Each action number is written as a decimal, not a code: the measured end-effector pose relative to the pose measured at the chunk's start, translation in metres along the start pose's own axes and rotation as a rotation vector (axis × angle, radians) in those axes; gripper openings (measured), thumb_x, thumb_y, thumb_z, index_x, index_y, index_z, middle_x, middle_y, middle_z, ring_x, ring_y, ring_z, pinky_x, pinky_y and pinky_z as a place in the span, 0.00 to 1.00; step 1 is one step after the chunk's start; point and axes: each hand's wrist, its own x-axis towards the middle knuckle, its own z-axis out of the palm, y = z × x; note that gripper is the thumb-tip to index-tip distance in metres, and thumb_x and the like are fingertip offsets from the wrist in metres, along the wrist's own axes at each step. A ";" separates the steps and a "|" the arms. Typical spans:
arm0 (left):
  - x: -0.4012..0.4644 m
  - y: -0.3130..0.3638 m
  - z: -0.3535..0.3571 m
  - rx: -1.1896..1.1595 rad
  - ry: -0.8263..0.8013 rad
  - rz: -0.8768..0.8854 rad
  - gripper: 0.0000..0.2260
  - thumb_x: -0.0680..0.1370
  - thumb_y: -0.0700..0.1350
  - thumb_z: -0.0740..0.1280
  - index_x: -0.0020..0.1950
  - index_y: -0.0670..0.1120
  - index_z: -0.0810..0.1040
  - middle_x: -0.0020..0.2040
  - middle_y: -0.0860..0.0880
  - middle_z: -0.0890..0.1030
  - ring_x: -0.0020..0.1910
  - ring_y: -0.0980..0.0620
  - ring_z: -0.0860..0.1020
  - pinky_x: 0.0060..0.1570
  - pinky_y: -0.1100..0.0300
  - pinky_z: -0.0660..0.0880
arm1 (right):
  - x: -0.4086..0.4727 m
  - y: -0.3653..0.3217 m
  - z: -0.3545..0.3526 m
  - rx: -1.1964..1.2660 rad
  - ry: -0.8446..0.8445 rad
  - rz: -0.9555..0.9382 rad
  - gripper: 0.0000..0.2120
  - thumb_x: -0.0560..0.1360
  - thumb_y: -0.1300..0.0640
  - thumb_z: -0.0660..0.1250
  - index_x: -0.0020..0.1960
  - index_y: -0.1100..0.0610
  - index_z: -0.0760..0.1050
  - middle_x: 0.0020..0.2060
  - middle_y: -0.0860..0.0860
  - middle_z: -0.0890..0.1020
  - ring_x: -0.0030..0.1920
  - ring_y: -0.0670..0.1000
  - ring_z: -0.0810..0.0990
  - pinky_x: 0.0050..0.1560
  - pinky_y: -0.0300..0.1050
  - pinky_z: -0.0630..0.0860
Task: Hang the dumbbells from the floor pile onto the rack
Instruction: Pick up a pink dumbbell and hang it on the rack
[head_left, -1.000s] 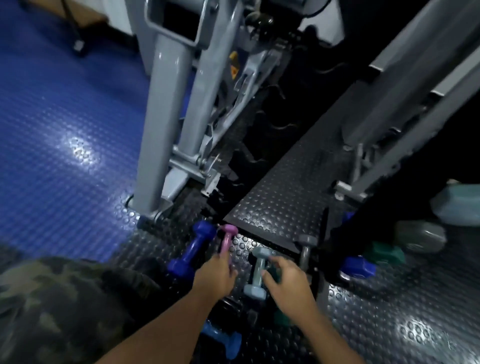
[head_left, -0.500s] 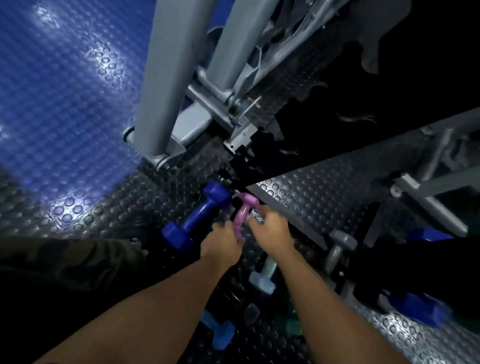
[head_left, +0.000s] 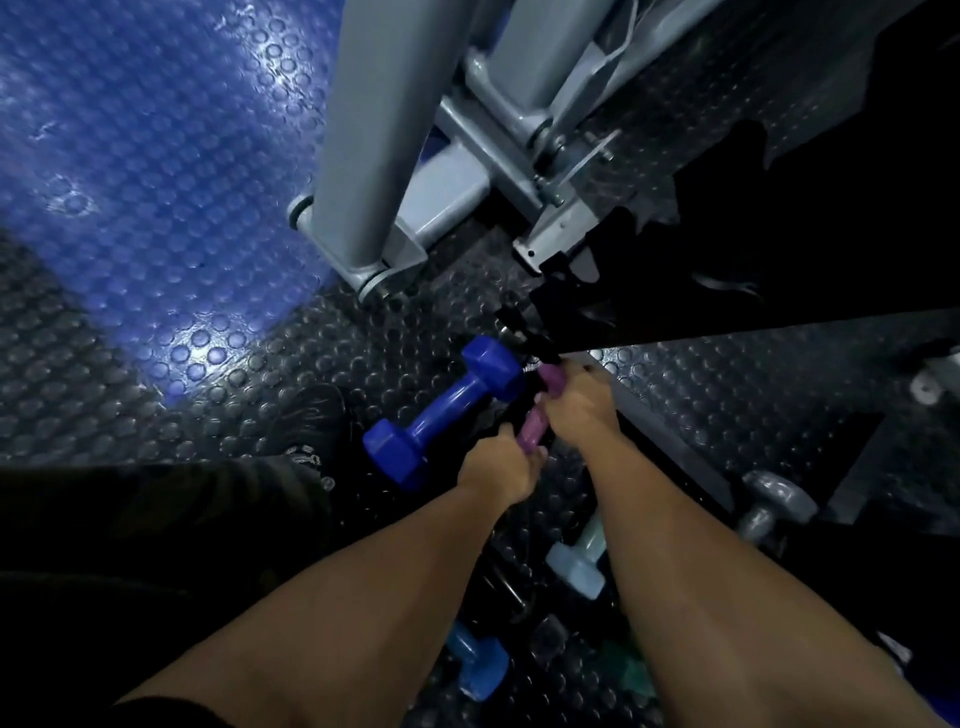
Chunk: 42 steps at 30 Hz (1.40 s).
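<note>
A small pink dumbbell lies low over the studded floor, held at both ends. My left hand grips its near end and my right hand grips its far end. Just to the left lies a dark blue dumbbell on the floor. A pale blue dumbbell shows between my forearms, a grey one sits right of my right arm, and a light blue one lies near my left forearm. The rack is not clearly in view.
A grey machine leg with its foot stands behind the pile. A raised black studded platform edges the pile on the right. Blue studded floor spreads to the left. My dark trouser leg and shoe fill the lower left.
My right hand left the pale blue dumbbell and joined my left hand on the pink one. The camera tilted down and closer to the pile.
</note>
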 end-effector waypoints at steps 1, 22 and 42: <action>0.002 0.001 0.002 -0.026 -0.012 -0.011 0.23 0.82 0.62 0.63 0.67 0.44 0.72 0.55 0.42 0.83 0.52 0.41 0.83 0.51 0.50 0.80 | 0.002 0.001 0.001 -0.011 -0.015 0.005 0.20 0.78 0.57 0.74 0.69 0.48 0.78 0.72 0.55 0.70 0.58 0.59 0.83 0.67 0.52 0.78; -0.153 0.069 -0.077 0.141 0.130 0.473 0.17 0.75 0.47 0.74 0.61 0.50 0.75 0.57 0.48 0.65 0.39 0.54 0.74 0.47 0.60 0.73 | -0.223 0.036 -0.100 0.340 0.495 0.107 0.10 0.80 0.59 0.70 0.57 0.56 0.70 0.55 0.54 0.76 0.51 0.55 0.78 0.56 0.52 0.77; -0.471 0.203 -0.220 0.369 0.383 1.127 0.16 0.70 0.51 0.75 0.56 0.60 0.78 0.51 0.54 0.66 0.41 0.57 0.75 0.45 0.63 0.72 | -0.513 -0.026 -0.279 0.488 0.978 -0.205 0.26 0.81 0.54 0.71 0.77 0.54 0.68 0.62 0.50 0.73 0.58 0.49 0.75 0.60 0.41 0.69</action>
